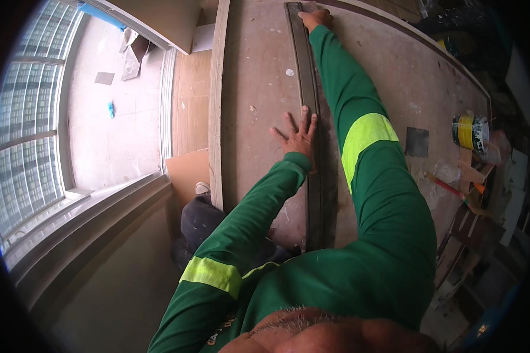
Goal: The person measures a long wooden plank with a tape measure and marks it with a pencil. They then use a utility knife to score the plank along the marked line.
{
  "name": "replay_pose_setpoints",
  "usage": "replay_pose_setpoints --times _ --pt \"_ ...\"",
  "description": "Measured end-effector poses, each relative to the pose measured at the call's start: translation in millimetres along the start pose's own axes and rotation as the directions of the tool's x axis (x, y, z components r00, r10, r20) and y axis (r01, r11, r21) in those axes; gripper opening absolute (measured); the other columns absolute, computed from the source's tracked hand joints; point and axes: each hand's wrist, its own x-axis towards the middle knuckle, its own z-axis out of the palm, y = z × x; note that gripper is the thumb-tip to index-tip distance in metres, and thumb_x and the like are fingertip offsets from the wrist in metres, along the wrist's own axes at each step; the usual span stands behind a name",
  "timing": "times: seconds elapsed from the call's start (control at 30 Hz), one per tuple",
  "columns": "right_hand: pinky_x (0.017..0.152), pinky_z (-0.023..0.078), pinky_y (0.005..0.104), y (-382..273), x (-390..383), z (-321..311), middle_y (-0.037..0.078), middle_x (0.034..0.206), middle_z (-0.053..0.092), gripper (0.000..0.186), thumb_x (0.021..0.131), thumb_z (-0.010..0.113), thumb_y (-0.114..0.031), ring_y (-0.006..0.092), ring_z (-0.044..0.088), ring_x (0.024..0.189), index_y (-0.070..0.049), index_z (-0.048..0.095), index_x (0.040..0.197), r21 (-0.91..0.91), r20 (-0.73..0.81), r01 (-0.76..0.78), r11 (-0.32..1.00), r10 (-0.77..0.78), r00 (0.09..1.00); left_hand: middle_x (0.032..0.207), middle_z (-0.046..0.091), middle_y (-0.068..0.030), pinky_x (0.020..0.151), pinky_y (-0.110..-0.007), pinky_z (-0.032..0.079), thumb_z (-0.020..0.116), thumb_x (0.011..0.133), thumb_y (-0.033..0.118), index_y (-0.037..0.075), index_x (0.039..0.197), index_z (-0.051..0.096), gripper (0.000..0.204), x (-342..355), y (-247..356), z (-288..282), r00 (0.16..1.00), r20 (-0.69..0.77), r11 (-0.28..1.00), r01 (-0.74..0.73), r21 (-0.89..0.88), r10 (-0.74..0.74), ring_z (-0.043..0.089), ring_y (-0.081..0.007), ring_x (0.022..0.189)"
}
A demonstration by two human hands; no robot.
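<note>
A long, narrow dark grey-brown strip lies lengthwise over a dusty, stained brownish board. My left hand rests on the strip and the board beside it, open, with its fingers spread. At the strip's far end, my right hand is closed, its thumb touching the strip's edge. Whatever that hand may hold is hidden by the fingers. Both my arms are in green sleeves with yellow-green bands.
To the board's right are a small dark square piece, a yellow-and-black bucket, a red-handled tool and wood scraps. A raised wooden edge bounds the left side. Beyond it are a wood-look floor and a window.
</note>
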Motion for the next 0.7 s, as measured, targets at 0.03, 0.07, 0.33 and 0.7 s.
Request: replay_pose_setpoints --times 0.03,0.07,0.33,0.7 --pt "0.109 0.050 0.0490 -2 -1 2 0.030 0.136 0.057 0.086 0.072 0.092 -0.045 0.0426 0.058 0.127 0.008 0.055 0.128 0.008 0.017 -0.002 1.000 0.001 1.000 0.174 -0.009 -0.0046 0.110 -0.087 0.018 0.102 0.042 0.038 0.025 0.167 0.000 0.162 0 -1 0 1.000 0.000 1.000 0.003 0.000 -0.003 0.002 -0.0489 0.157" --pt "0.109 0.050 0.0489 -3 -2 3 0.030 0.136 0.057 0.086 0.072 0.092 -0.046 0.0419 0.058 0.127 0.009 0.055 0.128 0.016 0.034 -0.003 1.000 0.003 0.999 0.174 -0.009 -0.0046 0.110 -0.087 0.018 0.102 0.042 0.039 0.025 0.167 0.000 0.162 -1 -2 0 1.000 0.000 1.000 0.009 0.004 -0.009 0.002 -0.0489 0.157" --pt "0.112 0.042 0.0590 14 -9 -43 0.025 0.145 0.052 0.078 0.090 0.071 -0.056 0.0426 0.043 0.139 0.003 0.056 0.138 -0.368 0.204 0.205 0.907 -0.136 0.970 0.174 -0.014 -0.0016 0.111 -0.086 0.018 0.102 0.046 0.043 0.027 0.167 -0.006 0.163 -1 0 -4 0.997 0.069 0.999 0.019 0.047 -0.023 0.001 -0.0457 0.159" --pt "0.104 0.042 0.0642 209 -264 -281 0.021 0.141 0.050 0.059 0.094 0.068 -0.044 0.0396 0.050 0.131 0.001 0.057 0.131 -0.541 0.138 0.046 0.840 0.034 0.990 0.174 -0.017 0.0002 0.114 -0.082 0.018 0.099 0.053 0.050 0.029 0.167 -0.009 0.158 -3 11 -12 0.993 0.110 0.994 0.020 0.111 -0.032 -0.002 -0.0455 0.159"
